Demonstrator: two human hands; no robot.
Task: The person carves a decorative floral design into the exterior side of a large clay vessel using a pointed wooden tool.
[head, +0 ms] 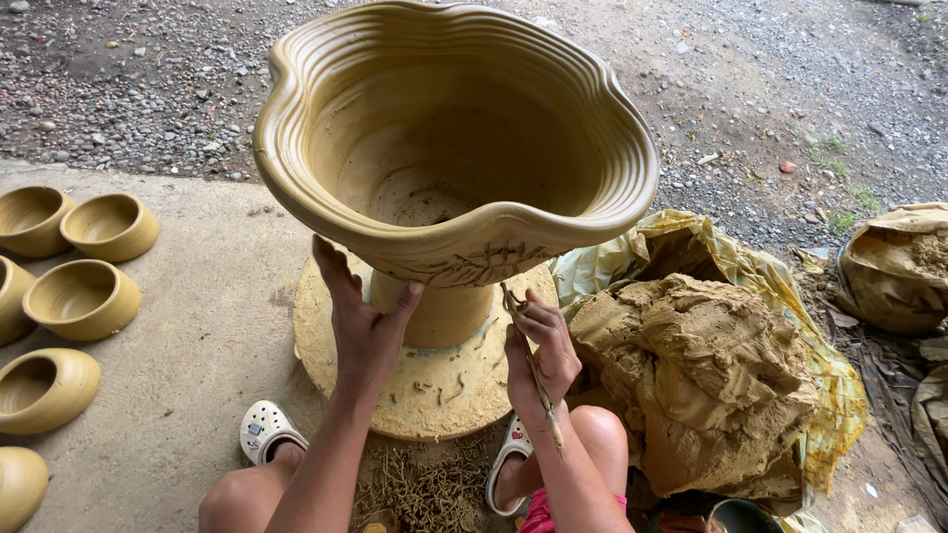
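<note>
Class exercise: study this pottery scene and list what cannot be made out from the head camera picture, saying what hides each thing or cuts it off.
- Stem of the big clay vase: partly covered by the left hand in the head view.
- Tip of the carving stick: too small against the rim carving; the right hand covers its middle.
- Small bowls: several cut by the left edge.
- Clay heap: its base is hidden by the yellow plastic sheet.

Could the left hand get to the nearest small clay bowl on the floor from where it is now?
Probably yes. The left hand rests on the big pot's stem, and only bare concrete floor lies between it and the small bowl.
</note>
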